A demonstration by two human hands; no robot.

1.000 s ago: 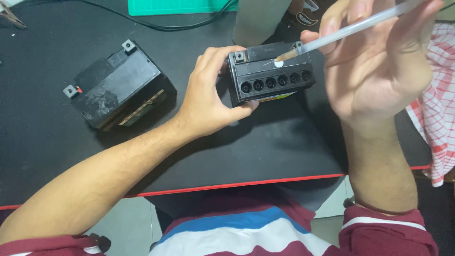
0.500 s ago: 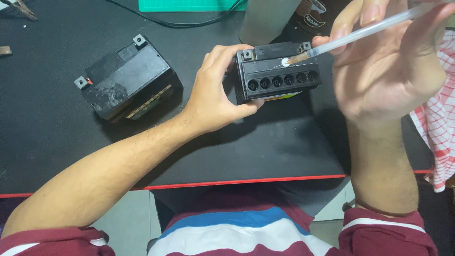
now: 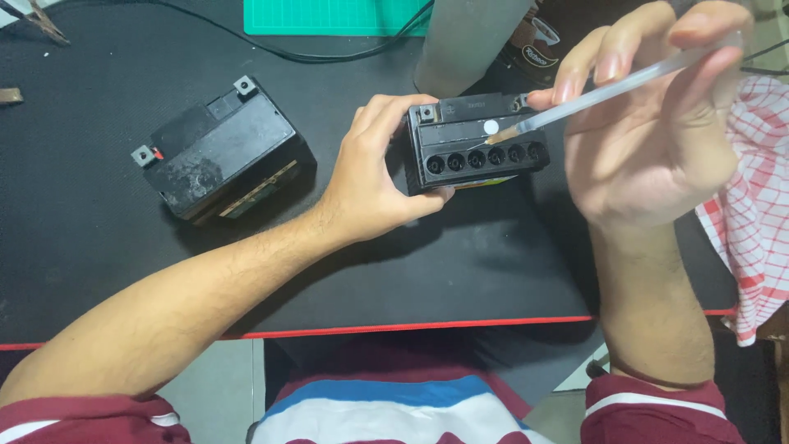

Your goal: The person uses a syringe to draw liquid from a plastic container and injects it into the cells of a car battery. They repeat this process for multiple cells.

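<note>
Black battery point(image 3: 477, 144) left side hidden by left hand point(image 3: 374, 177)

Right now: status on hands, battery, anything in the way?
Left hand grips open battery at its left end. Right hand holds clear syringe, tip near the middle cell holes. Second battery sits apart, left; nothing blocking.

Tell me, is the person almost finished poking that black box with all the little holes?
Done: the open battery shows six uncovered holes. In hand: the left hand steadies it, while the right hand aims a clear syringe near the middle holes. Left: how full any hole is cannot be seen, and the second battery sits apart, untouched.
</note>
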